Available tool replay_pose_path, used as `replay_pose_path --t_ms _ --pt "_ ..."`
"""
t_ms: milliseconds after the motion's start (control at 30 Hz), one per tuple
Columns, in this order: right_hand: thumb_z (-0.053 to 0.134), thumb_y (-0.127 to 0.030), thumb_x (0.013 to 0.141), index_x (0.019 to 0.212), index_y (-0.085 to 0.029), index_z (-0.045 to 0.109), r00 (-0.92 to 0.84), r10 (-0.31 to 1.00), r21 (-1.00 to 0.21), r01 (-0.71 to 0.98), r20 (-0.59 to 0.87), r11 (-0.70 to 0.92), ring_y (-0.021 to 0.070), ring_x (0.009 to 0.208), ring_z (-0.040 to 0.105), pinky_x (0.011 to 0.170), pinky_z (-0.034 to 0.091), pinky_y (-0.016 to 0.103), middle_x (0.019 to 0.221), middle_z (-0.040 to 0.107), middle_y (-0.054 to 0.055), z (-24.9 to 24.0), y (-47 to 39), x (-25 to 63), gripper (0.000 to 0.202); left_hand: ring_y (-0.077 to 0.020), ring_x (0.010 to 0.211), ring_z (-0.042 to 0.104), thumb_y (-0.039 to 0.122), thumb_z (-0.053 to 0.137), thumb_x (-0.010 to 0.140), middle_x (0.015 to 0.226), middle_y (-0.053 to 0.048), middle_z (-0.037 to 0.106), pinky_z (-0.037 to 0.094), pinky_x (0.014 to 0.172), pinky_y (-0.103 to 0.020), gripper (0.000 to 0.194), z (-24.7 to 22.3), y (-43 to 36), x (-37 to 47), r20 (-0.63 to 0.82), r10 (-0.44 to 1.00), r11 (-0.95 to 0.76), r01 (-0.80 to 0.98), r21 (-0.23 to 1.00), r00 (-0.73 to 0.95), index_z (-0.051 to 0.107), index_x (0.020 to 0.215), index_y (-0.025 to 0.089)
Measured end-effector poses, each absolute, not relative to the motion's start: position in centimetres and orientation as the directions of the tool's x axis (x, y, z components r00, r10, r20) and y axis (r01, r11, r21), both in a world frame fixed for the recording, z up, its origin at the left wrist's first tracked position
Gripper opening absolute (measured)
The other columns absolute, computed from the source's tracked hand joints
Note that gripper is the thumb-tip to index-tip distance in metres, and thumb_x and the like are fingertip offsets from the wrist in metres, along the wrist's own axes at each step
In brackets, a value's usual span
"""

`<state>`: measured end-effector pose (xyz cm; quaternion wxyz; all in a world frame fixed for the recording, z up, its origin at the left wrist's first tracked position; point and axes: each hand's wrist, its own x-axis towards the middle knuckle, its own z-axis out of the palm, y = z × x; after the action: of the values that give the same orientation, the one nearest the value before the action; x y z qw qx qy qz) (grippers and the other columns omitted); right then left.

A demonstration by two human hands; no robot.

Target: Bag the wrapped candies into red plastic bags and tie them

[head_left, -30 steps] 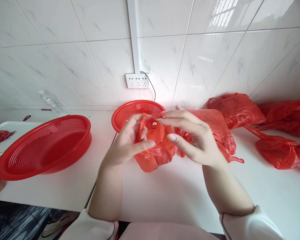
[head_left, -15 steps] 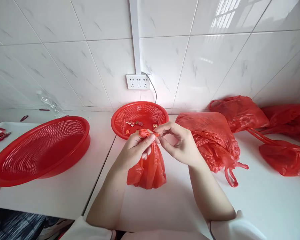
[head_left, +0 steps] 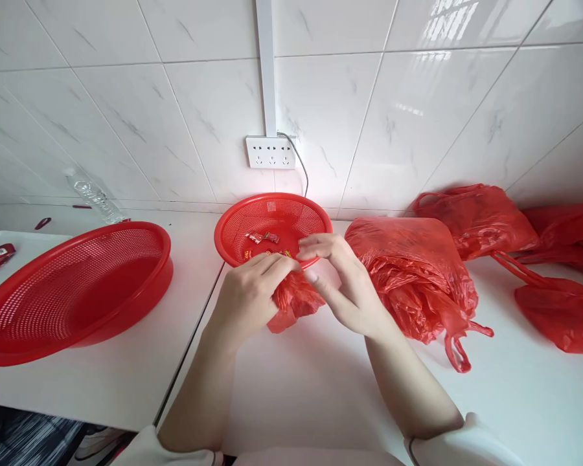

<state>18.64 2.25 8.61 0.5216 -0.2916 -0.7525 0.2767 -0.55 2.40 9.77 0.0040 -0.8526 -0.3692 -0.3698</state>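
Observation:
In the head view my left hand (head_left: 252, 291) is closed around the gathered top of a small red plastic bag (head_left: 297, 303), its knuckles hiding part of the bag. My right hand (head_left: 347, 281) is just right of the bag, thumb and fingers apart, with nothing visible in it. Directly behind both hands, a round red basket (head_left: 298, 217) stands against the wall. Several small wrapped candies (head_left: 262, 237) lie in it, some hidden by my fingers.
A larger red basket (head_left: 140, 255) tilts on the left. A white tray (head_left: 34, 241) with packets and a clear bottle (head_left: 94, 197) are beyond it. To the right are a stack of red bags (head_left: 403, 243), filled red bags (head_left: 480, 217) and another bag (head_left: 558, 314). A socket strip (head_left: 271, 153) is on the wall.
The bag's upright, twisted top has gone down under my left hand, and the bag looks lower and more bunched. My right fingers have come off it and spread. The view has shifted slightly.

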Motion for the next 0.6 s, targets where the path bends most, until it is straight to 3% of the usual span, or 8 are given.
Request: replay_pose_path --t_ms 67,167,233,333,500,600 --pt "0.047 -0.029 0.099 0.122 -0.027 0.055 -0.224 0.836 -0.855 0.018 0.501 0.518 0.0200 0.109 0.060 0.091 0.052 0.038 0.134 0.052 0.008 8.0 3.1 17.9 0.025 -0.0138 0.080 0.066 0.002 0.054 0.082 0.089 -0.001 0.070 0.051 0.068 -0.024 0.024 9.3 2.8 -0.3 0.784 0.459 -0.720 0.692 0.052 0.418 0.063 0.092 0.022" --pt "0.051 -0.032 0.097 0.130 -0.029 0.051 -0.313 0.893 -0.942 -0.186 0.325 0.278 0.0129 0.082 0.064 0.067 0.054 0.029 0.132 0.055 0.007 7.5 4.2 17.5 0.032 -0.0127 0.078 0.066 0.003 0.061 0.080 0.093 -0.002 0.068 0.053 0.066 -0.023 0.023 8.8 3.6 0.0 0.894 0.313 -0.745 0.667 0.021 0.321 0.063 0.091 0.023" --pt "0.059 -0.030 0.093 0.125 -0.026 0.056 -0.346 0.884 -0.940 -0.244 0.313 0.238 0.0116 0.075 0.061 0.062 0.051 0.026 0.113 0.064 0.005 7.3 4.6 17.7 0.032 -0.0132 0.075 0.066 0.005 0.067 0.077 0.085 -0.001 0.066 0.054 0.064 -0.024 0.021 8.8 3.9 0.2 0.922 0.277 -0.772 0.634 0.046 0.270 0.064 0.087 0.024" --pt "0.066 -0.027 0.088 0.105 -0.022 0.065 -0.316 0.877 -0.915 -0.301 0.362 0.269 0.0127 0.075 0.061 0.067 0.051 0.026 0.086 0.066 0.001 7.4 4.6 18.1 0.017 -0.0147 0.074 0.066 0.009 0.074 0.073 0.076 0.001 0.067 0.055 0.065 -0.027 0.018 8.9 4.0 0.3 0.932 0.264 -0.826 0.556 0.086 0.247 0.066 0.080 0.024" --pt "0.065 -0.023 0.088 0.097 -0.023 0.068 -0.379 0.837 -0.908 -0.297 0.396 0.295 0.0143 0.082 0.060 0.076 0.051 0.031 0.089 0.063 0.002 7.6 4.5 18.9 0.009 -0.0151 0.075 0.068 0.010 0.075 0.074 0.075 0.001 0.071 0.057 0.067 -0.029 0.016 9.1 3.6 0.2 0.862 0.437 -0.850 0.431 0.303 0.256 0.072 0.081 0.025" --pt "0.061 -0.024 0.089 0.084 -0.022 0.066 -0.410 0.826 -0.910 -0.310 0.388 0.274 0.0165 0.088 0.059 0.083 0.049 0.034 0.092 0.060 0.002 7.8 4.6 19.5 0.008 -0.0164 0.082 0.069 0.011 0.072 0.079 0.085 -0.001 0.075 0.058 0.072 -0.031 0.023 9.1 3.6 -0.5 0.762 0.568 -0.814 0.348 0.465 0.312 0.076 0.095 0.027"
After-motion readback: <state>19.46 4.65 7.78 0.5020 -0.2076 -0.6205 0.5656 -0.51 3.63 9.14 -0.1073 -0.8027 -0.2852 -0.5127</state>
